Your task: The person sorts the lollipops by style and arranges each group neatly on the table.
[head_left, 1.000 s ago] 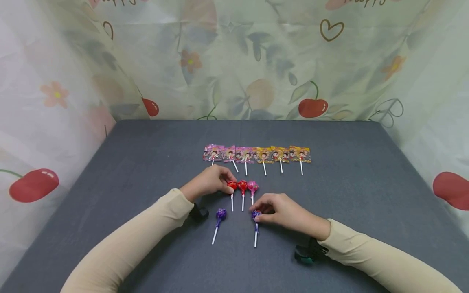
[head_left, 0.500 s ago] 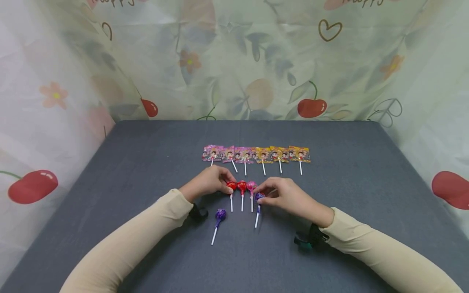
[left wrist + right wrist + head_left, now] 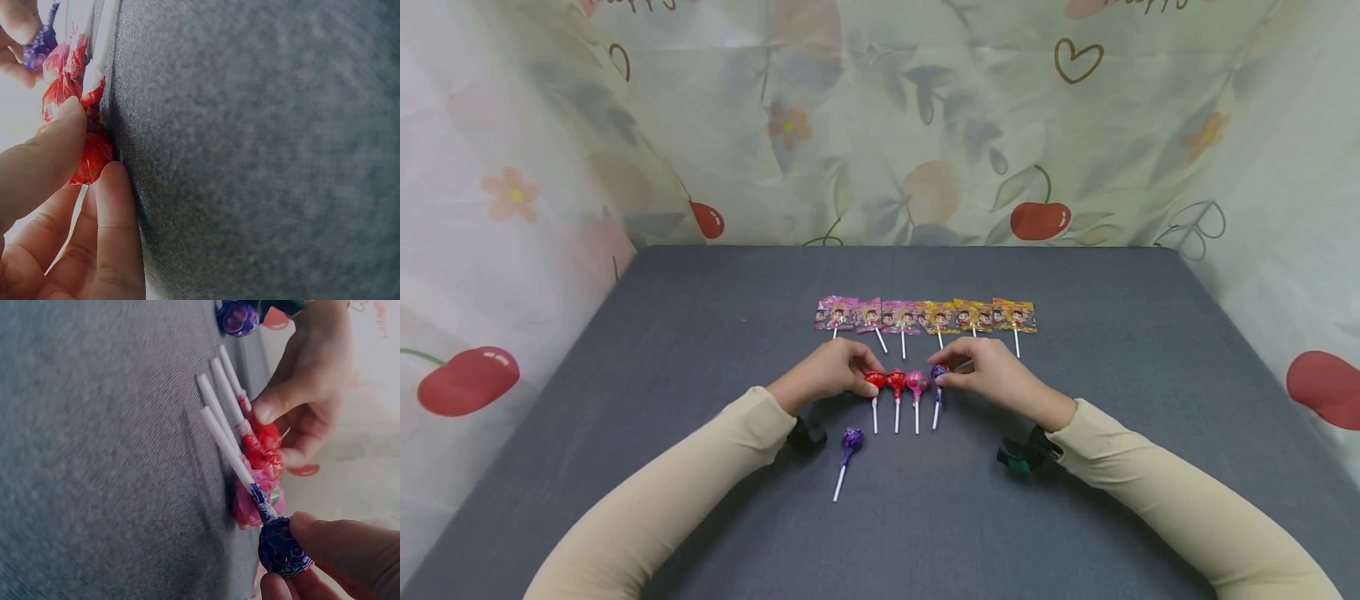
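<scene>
In the head view my left hand (image 3: 831, 367) pinches the head of a red lollipop (image 3: 874, 402), the leftmost of a short row. Beside it lie another red lollipop (image 3: 896, 381) and a pink lollipop (image 3: 917, 382), sticks towards me. At the row's right end my right hand (image 3: 996, 379) holds a purple lollipop (image 3: 284, 547) by its head between thumb and fingers, just right of the pink one. Nearer to me, a second purple lollipop (image 3: 852, 440) lies alone, slightly slanted.
Behind the row, several flat-wrapped lollipops lie side by side, pink-wrapped ones (image 3: 901, 317) left and yellow-wrapped ones (image 3: 1014, 316) right. Dark cloth covers the table (image 3: 737, 292). A patterned curtain (image 3: 880, 125) encloses the back and sides.
My right hand has carried the purple lollipop away from me and slightly right, from below the row to its right end. The left hand has stayed on the red lollipop.
</scene>
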`<action>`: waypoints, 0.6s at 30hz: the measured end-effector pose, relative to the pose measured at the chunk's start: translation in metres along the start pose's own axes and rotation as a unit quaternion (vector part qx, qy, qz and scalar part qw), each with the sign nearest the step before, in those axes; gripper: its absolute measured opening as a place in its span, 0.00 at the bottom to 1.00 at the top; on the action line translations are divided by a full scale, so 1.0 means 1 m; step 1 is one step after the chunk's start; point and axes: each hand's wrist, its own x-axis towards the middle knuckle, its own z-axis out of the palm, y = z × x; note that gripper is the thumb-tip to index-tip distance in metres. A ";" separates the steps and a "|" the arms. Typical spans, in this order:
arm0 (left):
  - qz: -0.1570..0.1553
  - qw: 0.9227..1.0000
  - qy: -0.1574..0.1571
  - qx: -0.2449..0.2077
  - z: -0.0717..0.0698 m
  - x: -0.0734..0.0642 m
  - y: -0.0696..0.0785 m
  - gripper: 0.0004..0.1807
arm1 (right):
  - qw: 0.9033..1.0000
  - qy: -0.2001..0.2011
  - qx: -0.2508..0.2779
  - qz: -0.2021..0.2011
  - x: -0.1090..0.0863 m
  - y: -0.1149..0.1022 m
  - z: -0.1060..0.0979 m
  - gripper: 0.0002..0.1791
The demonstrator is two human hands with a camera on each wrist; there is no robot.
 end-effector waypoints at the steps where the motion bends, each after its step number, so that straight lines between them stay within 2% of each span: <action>1: 0.000 1.000 0.000 -0.001 0.000 0.000 0.000 0.13 | 1.000 -0.002 -0.003 0.000 0.001 0.001 0.000 0.15; 18: -0.006 1.000 0.000 0.000 0.000 0.000 0.000 0.13 | 0.999 -0.031 -0.036 -0.011 0.010 0.011 0.006 0.13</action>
